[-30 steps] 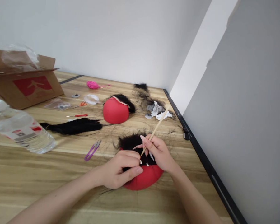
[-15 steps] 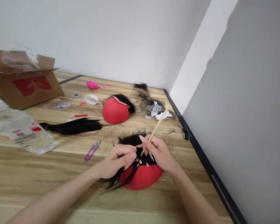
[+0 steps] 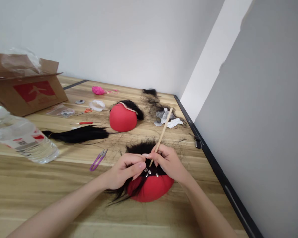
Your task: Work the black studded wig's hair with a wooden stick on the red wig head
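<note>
A red dome-shaped cushion sits on the table in front of me, its far side covered by black hair. Several shiny pin heads stand in the dark edge of the hair. My left hand is closed in a pinch at the cushion's left, on a lock of hair; loose strands trail out below it. My right hand grips a thin wooden stick, tilted with its lower tip down by the hair. The fingertips of both hands nearly meet, and what lies between them is too small to make out.
A second red dome with hair stands behind. Leftward lie a black hair bundle, purple thread snips, a red-handled tool, a water bottle and a cardboard box. Crumpled tissue lies at back right.
My right hand has turned a little, and the stick's upper end has swung left and stands more upright. Its fingertips have moved left, closer to my left hand, which stays in place.
</note>
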Motion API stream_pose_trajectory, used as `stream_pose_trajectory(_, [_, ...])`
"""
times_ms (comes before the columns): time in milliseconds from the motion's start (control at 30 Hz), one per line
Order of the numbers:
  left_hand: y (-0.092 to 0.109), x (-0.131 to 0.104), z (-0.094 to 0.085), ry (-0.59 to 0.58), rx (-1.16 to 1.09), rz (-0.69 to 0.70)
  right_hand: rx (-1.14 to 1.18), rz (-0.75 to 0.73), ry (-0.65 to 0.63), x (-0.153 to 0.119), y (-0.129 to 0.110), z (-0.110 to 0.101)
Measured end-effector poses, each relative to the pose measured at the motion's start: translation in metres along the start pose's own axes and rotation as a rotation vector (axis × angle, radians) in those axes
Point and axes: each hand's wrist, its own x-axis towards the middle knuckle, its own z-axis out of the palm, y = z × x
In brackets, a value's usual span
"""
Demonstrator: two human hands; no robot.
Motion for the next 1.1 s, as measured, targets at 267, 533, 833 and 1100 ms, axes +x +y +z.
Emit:
stream_pose_trajectory(267, [0.0003, -0.0005, 0.0009, 0.011, -0.016, -0.015, 0.037, 0.02, 0.015, 0.002, 0.0061, -0.0016])
stream_pose_trajectory(533, [-0.0003, 0.0001, 0.001, 0.022, -0.034, -0.053, 0.059, -0.035, -0.029, 0.0017, 0.0028, -0.0025])
stream_pose_trajectory(833, [-0.001, -0.0001, 0.001, 0.028, -0.024, -0.048, 0.009, -0.026, -0.023, 0.0004, 0.0009, -0.0019])
stream_pose_trajectory(1100, [0.0003, -0.0005, 0.0012, 0.023, -0.006, -0.042, 0.093, 0.029, -0.048, 0.0031, 0.0047, -0.0081])
